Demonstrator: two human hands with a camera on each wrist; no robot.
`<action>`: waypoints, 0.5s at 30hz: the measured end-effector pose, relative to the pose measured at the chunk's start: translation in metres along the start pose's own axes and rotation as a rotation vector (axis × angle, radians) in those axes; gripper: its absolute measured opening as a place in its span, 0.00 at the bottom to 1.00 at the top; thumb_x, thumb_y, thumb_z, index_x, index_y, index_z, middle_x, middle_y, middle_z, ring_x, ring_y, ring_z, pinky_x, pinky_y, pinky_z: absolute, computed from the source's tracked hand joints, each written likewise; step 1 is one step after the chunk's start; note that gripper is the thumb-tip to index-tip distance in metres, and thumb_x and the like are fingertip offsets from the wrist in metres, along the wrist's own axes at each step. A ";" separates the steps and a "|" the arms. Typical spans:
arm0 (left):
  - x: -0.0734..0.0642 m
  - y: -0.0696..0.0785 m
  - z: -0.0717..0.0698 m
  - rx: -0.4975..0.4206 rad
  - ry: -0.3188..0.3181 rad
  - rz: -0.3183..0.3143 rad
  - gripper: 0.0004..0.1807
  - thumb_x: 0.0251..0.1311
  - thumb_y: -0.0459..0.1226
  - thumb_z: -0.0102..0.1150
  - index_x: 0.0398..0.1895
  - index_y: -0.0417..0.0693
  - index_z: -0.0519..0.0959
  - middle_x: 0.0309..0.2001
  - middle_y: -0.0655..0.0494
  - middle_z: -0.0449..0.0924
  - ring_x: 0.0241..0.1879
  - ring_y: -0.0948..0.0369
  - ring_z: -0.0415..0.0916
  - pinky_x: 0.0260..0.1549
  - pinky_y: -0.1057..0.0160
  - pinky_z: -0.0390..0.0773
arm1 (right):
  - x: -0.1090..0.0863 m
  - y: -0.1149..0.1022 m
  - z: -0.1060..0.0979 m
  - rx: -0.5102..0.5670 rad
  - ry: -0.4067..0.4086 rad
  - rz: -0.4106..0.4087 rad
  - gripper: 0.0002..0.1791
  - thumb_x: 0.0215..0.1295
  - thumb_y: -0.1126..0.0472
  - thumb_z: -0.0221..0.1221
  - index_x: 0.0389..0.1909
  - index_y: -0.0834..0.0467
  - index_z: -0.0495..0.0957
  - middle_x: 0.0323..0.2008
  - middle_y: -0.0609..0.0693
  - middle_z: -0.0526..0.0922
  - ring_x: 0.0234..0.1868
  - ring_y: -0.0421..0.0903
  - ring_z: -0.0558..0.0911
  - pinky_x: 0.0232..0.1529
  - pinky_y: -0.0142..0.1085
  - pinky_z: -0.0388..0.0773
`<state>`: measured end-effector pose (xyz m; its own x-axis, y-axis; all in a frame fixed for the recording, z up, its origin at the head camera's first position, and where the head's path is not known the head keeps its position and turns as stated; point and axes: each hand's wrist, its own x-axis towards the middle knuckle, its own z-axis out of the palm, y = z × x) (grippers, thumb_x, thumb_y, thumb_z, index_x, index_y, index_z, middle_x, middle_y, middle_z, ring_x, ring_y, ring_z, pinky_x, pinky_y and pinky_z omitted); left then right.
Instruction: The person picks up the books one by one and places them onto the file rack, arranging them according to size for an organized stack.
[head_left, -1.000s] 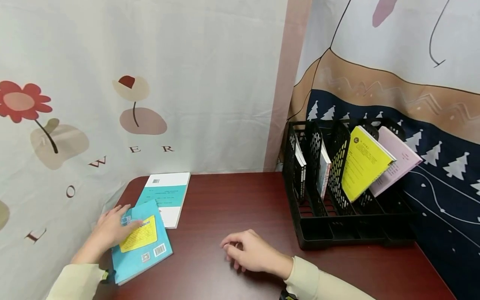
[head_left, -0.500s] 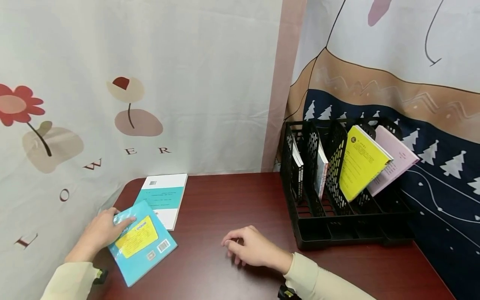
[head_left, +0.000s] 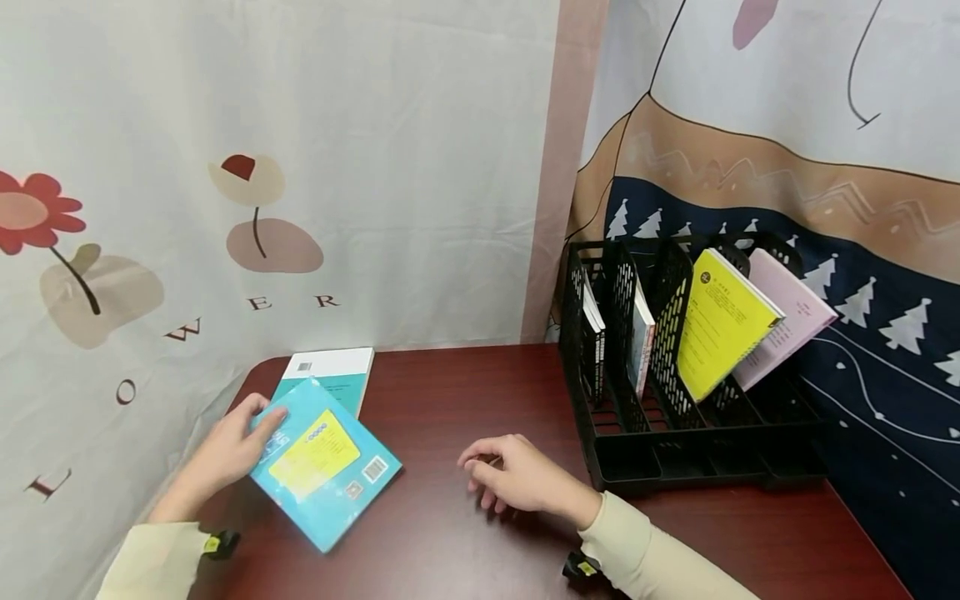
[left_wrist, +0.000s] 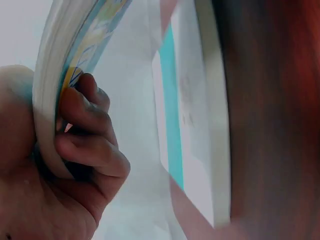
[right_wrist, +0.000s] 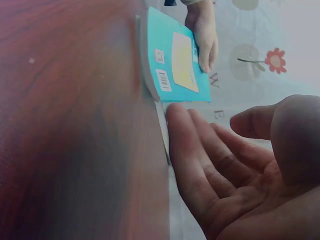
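My left hand (head_left: 236,443) grips a light-blue book (head_left: 341,500) by its left edge, thumb on the cover and fingers curled beneath. The book carries a yellow panel and a barcode. In the left wrist view, its page edges (left_wrist: 47,75) show between thumb and fingers, raised above the table. Behind it a white and teal book (head_left: 337,367) lies flat, partly covered by the blue one in the head view. My right hand (head_left: 521,475) hovers low over the middle of the table, fingers loosely bent and holding nothing; the right wrist view shows its open palm (right_wrist: 235,200).
A black file rack (head_left: 637,467) stands at the right of the dark red table (head_left: 450,392). Thin books stand in its left slots; a yellow book (head_left: 723,325) and a pink book (head_left: 791,321) lean in its right slots. Printed curtains (head_left: 420,167) hang behind.
The left hand has taken hold of the blue book, lifted it and carried it rightward, over more of the white and teal book. The right hand has shifted slightly right and up.
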<state>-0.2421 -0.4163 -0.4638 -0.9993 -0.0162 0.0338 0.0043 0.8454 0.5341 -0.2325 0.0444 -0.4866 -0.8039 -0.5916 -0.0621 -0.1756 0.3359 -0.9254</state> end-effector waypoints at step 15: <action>0.030 0.110 0.028 -0.323 0.081 0.043 0.26 0.86 0.57 0.48 0.58 0.42 0.69 0.31 0.46 0.85 0.24 0.60 0.85 0.25 0.61 0.84 | 0.001 -0.005 -0.038 0.093 0.001 0.051 0.34 0.86 0.44 0.59 0.81 0.60 0.70 0.55 0.62 0.91 0.35 0.50 0.94 0.35 0.50 0.92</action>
<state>-0.2726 -0.3089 -0.4273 -0.9918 -0.0372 0.1222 0.0712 0.6333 0.7706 -0.2543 0.0702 -0.4678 -0.8113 -0.5742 -0.1100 -0.0806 0.2962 -0.9517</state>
